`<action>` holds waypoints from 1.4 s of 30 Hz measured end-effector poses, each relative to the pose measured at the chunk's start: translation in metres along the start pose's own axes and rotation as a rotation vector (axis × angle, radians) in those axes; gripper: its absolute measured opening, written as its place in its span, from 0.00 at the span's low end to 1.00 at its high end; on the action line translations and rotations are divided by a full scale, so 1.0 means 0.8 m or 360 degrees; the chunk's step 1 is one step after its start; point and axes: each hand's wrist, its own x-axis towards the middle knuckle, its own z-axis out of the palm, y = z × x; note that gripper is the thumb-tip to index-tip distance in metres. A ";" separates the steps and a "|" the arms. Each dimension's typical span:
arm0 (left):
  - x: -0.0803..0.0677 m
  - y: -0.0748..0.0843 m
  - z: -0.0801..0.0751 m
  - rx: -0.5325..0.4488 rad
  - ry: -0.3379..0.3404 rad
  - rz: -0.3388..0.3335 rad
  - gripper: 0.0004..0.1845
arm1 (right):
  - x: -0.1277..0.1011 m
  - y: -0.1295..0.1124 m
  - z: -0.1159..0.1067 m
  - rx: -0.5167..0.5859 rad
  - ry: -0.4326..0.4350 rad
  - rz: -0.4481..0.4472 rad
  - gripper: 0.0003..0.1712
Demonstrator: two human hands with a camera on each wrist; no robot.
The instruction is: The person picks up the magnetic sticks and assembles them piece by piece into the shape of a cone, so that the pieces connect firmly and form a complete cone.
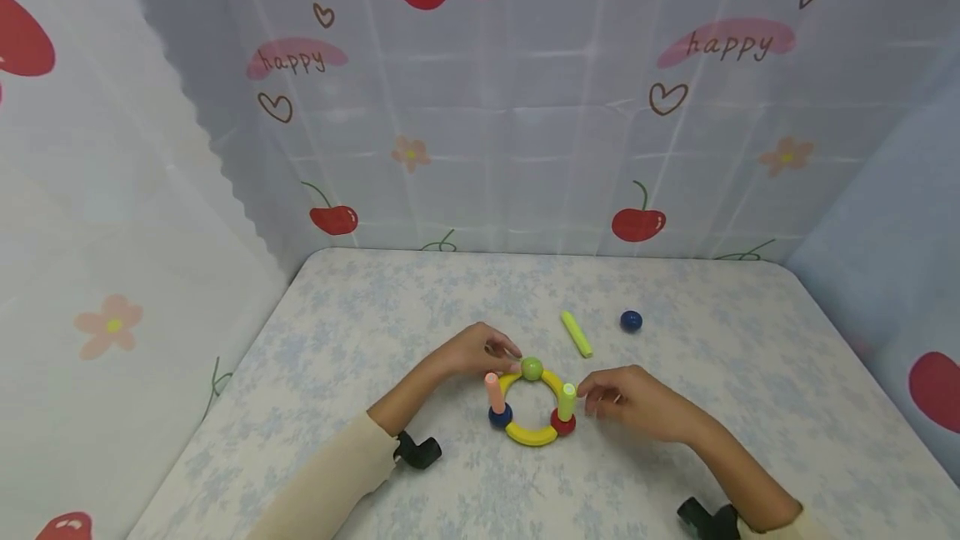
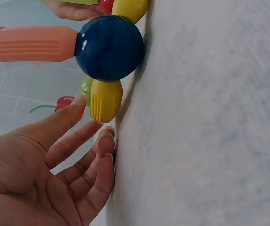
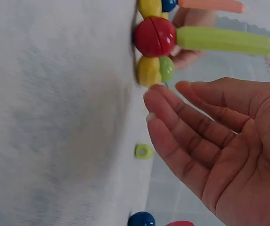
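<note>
A toy ring of yellow curved pieces lies on the table, joined by a green ball, a blue ball and a red ball. A pink stick stands on the blue ball; a lime stick stands on the red ball. My left hand rests beside the ring's far left, fingers straight and empty. My right hand hovers just right of the lime stick, fingers straight, holding nothing.
A loose lime stick and a dark blue ball lie on the table behind the ring, to the right. Cherry-print curtains enclose the table on the back and both sides.
</note>
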 end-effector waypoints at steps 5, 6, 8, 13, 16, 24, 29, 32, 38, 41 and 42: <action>-0.020 -0.009 -0.002 -0.0127 -0.0010 -0.0041 0.12 | 0.012 -0.008 -0.015 -0.0199 0.0236 0.0102 0.11; -0.024 -0.011 -0.002 -0.0164 -0.0022 -0.0039 0.11 | 0.016 -0.009 -0.017 -0.0231 0.0287 0.0109 0.11; -0.031 -0.014 -0.001 -0.0229 -0.0043 -0.0040 0.11 | 0.025 -0.010 -0.020 -0.0287 0.0387 0.0112 0.10; -0.038 -0.023 0.000 -0.0354 -0.0054 -0.0043 0.13 | 0.050 -0.013 -0.024 -0.0432 0.0589 0.0162 0.12; -0.039 -0.026 0.001 -0.0370 -0.0047 -0.0048 0.13 | 0.064 -0.012 -0.027 -0.0504 0.0658 0.0262 0.15; -0.038 -0.030 0.005 -0.0361 -0.0028 -0.0068 0.12 | 0.085 0.007 -0.023 -0.0567 0.0663 0.0480 0.19; -0.039 -0.029 0.007 -0.0370 -0.0014 -0.0101 0.12 | 0.089 0.021 -0.020 -0.0534 0.0635 0.0587 0.19; -0.039 -0.028 0.007 -0.0376 -0.0008 -0.0111 0.12 | 0.091 0.026 -0.019 -0.0542 0.0626 0.0613 0.20; -0.040 -0.029 0.007 -0.0404 -0.0013 -0.0121 0.12 | 0.095 0.034 -0.015 -0.0558 0.0613 0.0625 0.20; -0.040 -0.030 0.008 -0.0416 -0.0015 -0.0106 0.12 | 0.095 0.036 -0.015 -0.0542 0.0614 0.0608 0.19; -0.040 -0.031 0.008 -0.0417 -0.0014 -0.0100 0.13 | 0.095 0.036 -0.015 -0.0534 0.0612 0.0598 0.19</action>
